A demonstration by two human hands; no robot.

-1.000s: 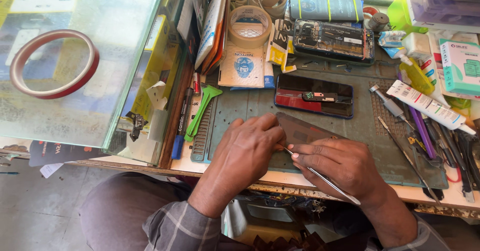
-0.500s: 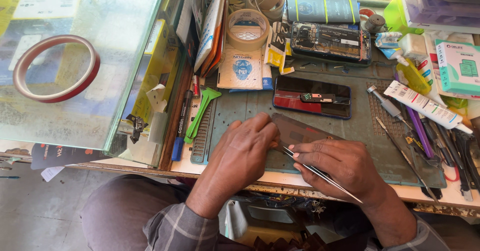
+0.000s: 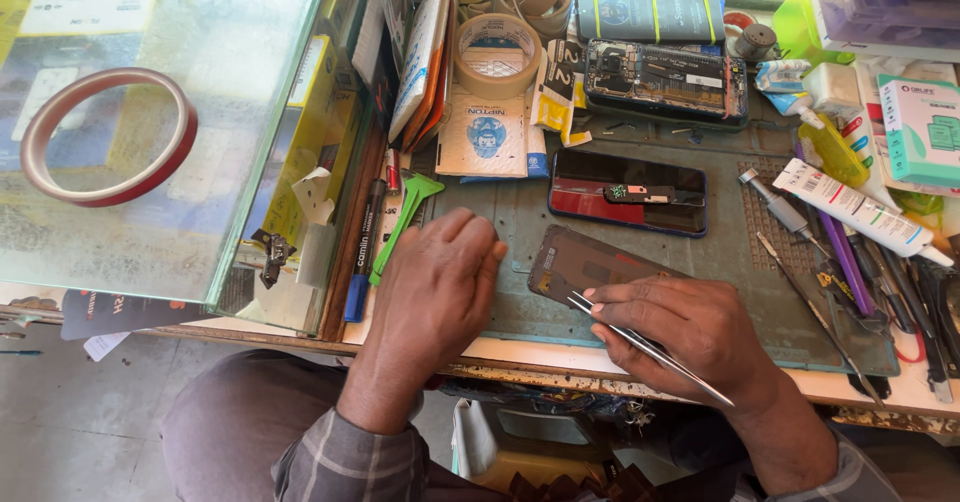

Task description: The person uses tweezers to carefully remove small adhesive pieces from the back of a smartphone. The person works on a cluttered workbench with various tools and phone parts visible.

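Glass covers the counter [image 3: 180, 162] on the left, with a red tape ring [image 3: 105, 137] lying on top. Beside it a grey-green mat [image 3: 730, 282] keeps the work in one place: an opened phone [image 3: 665, 80] at the back, a dark phone [image 3: 628, 192] mid-mat, tools [image 3: 870, 262] crowded to the right within easy reach. Nearer the front edge lies a dark panel [image 3: 590, 262], tilted, partly under the hands. The left hand [image 3: 440, 287] rests flat on the mat just left of the panel, fingers loosely spread and holding nothing, seemingly to steady. The right hand [image 3: 690, 332] pinches thin metal tweezers [image 3: 650, 347], their tips on the panel's near edge, the shaft angled low, likely for fine control.
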